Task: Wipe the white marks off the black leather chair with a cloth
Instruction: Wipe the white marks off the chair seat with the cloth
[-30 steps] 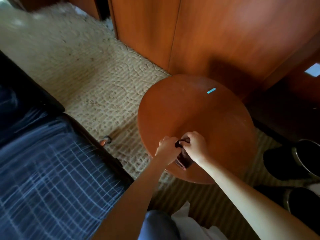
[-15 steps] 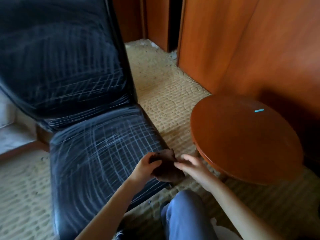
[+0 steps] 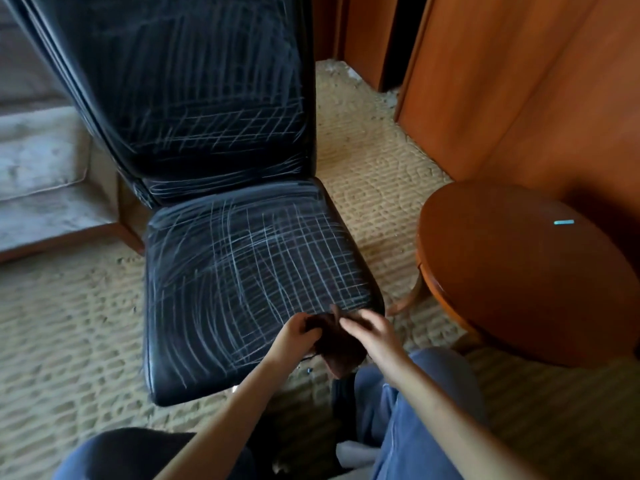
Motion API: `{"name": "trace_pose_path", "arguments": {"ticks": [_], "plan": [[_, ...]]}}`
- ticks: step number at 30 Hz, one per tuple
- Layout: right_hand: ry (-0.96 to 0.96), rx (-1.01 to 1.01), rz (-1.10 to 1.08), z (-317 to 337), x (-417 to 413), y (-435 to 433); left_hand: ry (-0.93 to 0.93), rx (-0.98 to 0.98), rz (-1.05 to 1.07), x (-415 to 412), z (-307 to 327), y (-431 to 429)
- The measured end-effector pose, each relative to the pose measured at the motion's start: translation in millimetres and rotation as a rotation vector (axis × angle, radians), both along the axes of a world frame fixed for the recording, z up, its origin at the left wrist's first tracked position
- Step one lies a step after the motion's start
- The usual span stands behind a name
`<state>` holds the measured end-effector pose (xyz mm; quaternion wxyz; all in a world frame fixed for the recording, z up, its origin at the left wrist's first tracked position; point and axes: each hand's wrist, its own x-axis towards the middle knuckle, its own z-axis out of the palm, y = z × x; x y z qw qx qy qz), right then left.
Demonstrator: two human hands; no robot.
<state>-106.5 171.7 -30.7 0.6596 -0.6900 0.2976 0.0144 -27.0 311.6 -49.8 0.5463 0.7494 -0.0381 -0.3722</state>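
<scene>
A black leather chair (image 3: 221,271) stands in front of me, its seat and backrest crossed by many white scribbled lines. A dark brown cloth (image 3: 337,344) hangs bunched over the seat's front right corner. My left hand (image 3: 294,332) grips the cloth's left side. My right hand (image 3: 372,332) is on the cloth's right side, fingers partly spread over it. Most of the cloth is hidden between the two hands.
A round wooden side table (image 3: 519,271) stands just right of the chair, bearing a small blue mark. Wooden cabinet panels (image 3: 502,81) rise behind it. A pale cushioned seat (image 3: 41,174) is at the left. Beige patterned carpet (image 3: 374,174) covers the floor. My blue-trousered knees (image 3: 415,410) are below.
The view has swung from the round table to the chair. Both hands carried the cloth from the table's edge to the front right corner of the chair seat.
</scene>
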Motion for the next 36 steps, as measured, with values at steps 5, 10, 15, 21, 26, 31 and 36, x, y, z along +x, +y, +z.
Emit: {"name": "trace_pose_path", "arguments": {"ticks": [5, 10, 15, 21, 26, 31, 36], "plan": [[-0.045, -0.628, -0.135, -18, 5, -65, -0.261, 0.243, -0.093, 9, -16, 11], [0.014, -1.011, 0.049, -56, 42, -94, -0.560, 0.556, -0.195, 25, -21, 21], [0.033, -0.837, 0.058, -87, 54, -81, -0.696, 0.647, -0.176, 37, -25, 38], [-0.024, -0.870, 0.090, -108, 43, -58, -0.426, 0.870, 0.296, 74, -52, 165], [-0.079, -0.985, 0.360, -119, 22, -28, -0.192, 0.793, 0.439, 59, -80, 203], [-0.107, -1.112, 0.378, -110, 41, -60, -0.134, 0.858, 0.298, 57, -91, 205], [0.073, -1.021, 0.073, -99, 77, -89, -0.184, 0.943, 0.170, 50, -98, 204]]}}
